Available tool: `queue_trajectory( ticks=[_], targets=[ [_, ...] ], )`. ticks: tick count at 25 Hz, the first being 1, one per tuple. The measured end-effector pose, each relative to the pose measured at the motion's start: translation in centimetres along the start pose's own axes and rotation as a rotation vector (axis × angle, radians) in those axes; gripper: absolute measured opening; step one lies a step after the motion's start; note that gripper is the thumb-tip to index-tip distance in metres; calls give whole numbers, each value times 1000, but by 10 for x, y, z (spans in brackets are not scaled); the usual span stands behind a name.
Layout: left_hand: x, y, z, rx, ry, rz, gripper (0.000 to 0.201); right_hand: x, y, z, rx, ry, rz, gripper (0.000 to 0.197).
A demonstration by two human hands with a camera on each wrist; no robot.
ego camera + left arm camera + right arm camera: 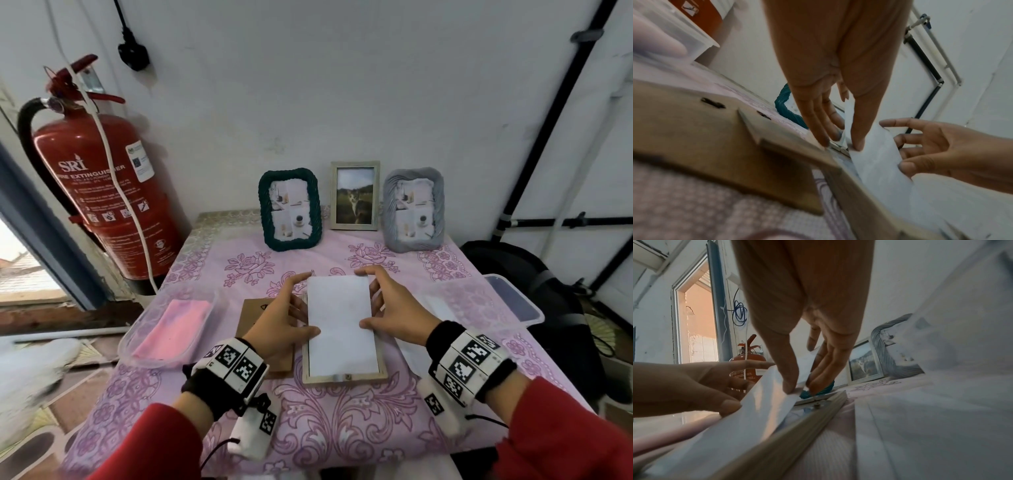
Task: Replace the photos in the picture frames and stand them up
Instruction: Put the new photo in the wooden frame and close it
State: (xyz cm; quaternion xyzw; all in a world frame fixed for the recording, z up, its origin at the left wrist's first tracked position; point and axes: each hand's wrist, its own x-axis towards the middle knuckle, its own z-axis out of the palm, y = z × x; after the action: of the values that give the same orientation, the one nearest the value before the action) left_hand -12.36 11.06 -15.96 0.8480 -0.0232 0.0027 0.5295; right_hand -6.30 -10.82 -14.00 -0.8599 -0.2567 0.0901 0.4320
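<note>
A pale wooden frame (344, 378) lies face down on the pink floral tablecloth (342, 428). A white photo (340, 322), blank side up, sits in its opening with the far end raised. My left hand (301, 305) pinches the photo's left edge, thumb on top. On the opposite edge my right hand (376, 301) pinches it the same way. The left wrist view shows the photo (875, 159) between both thumbs; the right wrist view shows the photo (756, 410) lifted above the frame's rail (797, 426). The brown backing board (253, 315) lies left of the frame, partly under my left hand.
Three frames stand at the back: green rope (290, 209), wooden with a cat photo (355, 195), grey (413, 209). A clear tub with pink contents (168, 329) sits left, another clear tub (513, 301) right. A red fire extinguisher (102, 192) hangs at the left.
</note>
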Motion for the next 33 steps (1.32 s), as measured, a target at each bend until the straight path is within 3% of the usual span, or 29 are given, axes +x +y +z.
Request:
queue_trajectory(
  ticks=[4, 9, 14, 20, 27, 33],
  targets=[
    [1, -7, 1, 206, -1, 24, 100, 1, 8, 3, -60, 7, 9, 85],
    [6, -14, 2, 433, -92, -116, 108, 4, 18, 5, -243, -98, 71, 99],
    [10, -14, 2, 560, -161, -147, 98, 8, 21, 7, -286, -148, 106, 108],
    [9, -15, 2, 579, -176, -143, 84, 8, 20, 8, -288, -160, 142, 87],
    [0, -14, -1, 520, -28, -122, 87, 4, 17, 7, -303, -183, 208, 79],
    [-13, -24, -31, 430, 174, -309, 82, 2, 16, 6, -227, -185, 212, 74]
  ],
)
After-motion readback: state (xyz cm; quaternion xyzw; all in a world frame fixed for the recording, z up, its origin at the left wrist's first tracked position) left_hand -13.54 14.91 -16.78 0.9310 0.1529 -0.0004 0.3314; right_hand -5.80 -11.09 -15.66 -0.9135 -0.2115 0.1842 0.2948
